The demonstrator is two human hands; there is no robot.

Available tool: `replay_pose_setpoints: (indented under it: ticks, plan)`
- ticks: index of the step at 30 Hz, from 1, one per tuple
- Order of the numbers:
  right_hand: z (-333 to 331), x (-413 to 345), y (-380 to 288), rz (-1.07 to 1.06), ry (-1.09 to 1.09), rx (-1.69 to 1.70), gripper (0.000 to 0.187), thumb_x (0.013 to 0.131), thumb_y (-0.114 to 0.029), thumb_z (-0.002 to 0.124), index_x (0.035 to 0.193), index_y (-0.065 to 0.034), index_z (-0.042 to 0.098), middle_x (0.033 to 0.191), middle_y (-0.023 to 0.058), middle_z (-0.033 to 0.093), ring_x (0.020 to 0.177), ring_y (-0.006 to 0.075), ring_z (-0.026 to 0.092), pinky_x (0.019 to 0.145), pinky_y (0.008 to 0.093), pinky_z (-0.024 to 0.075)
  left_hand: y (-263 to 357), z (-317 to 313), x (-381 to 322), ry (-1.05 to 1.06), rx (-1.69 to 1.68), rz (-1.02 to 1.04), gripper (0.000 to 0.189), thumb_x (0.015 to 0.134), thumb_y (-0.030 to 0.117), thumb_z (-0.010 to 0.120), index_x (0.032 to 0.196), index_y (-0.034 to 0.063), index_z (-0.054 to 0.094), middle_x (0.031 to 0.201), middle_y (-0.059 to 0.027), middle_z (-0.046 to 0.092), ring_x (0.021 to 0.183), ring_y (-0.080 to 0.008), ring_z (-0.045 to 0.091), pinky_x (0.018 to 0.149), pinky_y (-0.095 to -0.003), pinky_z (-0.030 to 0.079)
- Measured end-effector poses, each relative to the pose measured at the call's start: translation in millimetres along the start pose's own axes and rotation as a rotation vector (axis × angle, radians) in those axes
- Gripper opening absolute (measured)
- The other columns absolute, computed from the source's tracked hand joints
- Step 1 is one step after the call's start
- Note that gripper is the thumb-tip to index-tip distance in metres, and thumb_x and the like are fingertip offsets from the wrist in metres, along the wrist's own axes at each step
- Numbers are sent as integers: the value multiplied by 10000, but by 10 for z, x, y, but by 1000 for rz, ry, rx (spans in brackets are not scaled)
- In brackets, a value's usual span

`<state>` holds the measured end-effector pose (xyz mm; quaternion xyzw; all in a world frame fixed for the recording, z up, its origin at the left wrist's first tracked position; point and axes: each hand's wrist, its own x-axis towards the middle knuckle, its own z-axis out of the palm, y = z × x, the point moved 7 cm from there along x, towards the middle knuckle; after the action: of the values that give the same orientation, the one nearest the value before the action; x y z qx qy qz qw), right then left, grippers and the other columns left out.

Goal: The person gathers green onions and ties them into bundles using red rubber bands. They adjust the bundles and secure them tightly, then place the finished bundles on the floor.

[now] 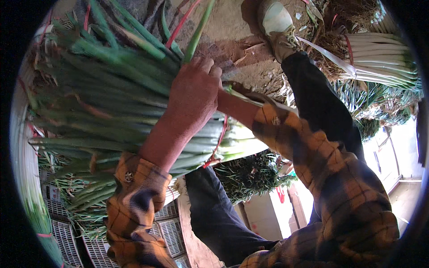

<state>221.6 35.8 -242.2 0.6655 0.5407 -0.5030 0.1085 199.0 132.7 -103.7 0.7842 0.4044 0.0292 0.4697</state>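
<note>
A large bundle of green onions lies across the view before me, green tops to the left and pale stalks to the right. One red tie runs around its pale end. My left hand is curled into a fist at the bundle's far edge, where a single upright leaf meets the knuckles. What lies inside the fist is hidden. Behind it, my right hand is almost wholly covered; only the wrist side shows, so its fingers cannot be seen. Beyond the bundle a red strip slants upward.
My shoe rests on the dirt floor. Tied bundles with white stalks lie at the right. Plastic crates stand at lower left beside a long onion bundle. Dark green leaf tops are below the pale stalks.
</note>
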Motion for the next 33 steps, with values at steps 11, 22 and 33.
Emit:
replay_pose_setpoints:
  ticks: [11,22,33]
  plan:
    - [-219,-482,-475,-26,236,102,406,790,-217,521,1128,7,491,1112,185,508,1039,344,470,910,425,376,-680,637,-42,-267,273,33,151,787,168,515,827,63,617,799,-106,622,808,-291,610,784,-441,444]
    - [-732,-37,-33,-189,415,194,105,679,-106,594,754,-68,657,895,155,577,902,352,535,756,439,452,-1055,745,72,-467,323,-257,150,829,145,482,809,53,598,790,-139,637,778,-322,623,766,-446,458]
    - [-1023,819,-376,-889,259,-615,209,697,-121,627,906,-116,619,1018,55,552,1017,292,503,806,386,446,-765,652,-27,-328,491,-140,188,790,196,569,668,69,635,703,-128,594,759,-306,584,737,-456,429]
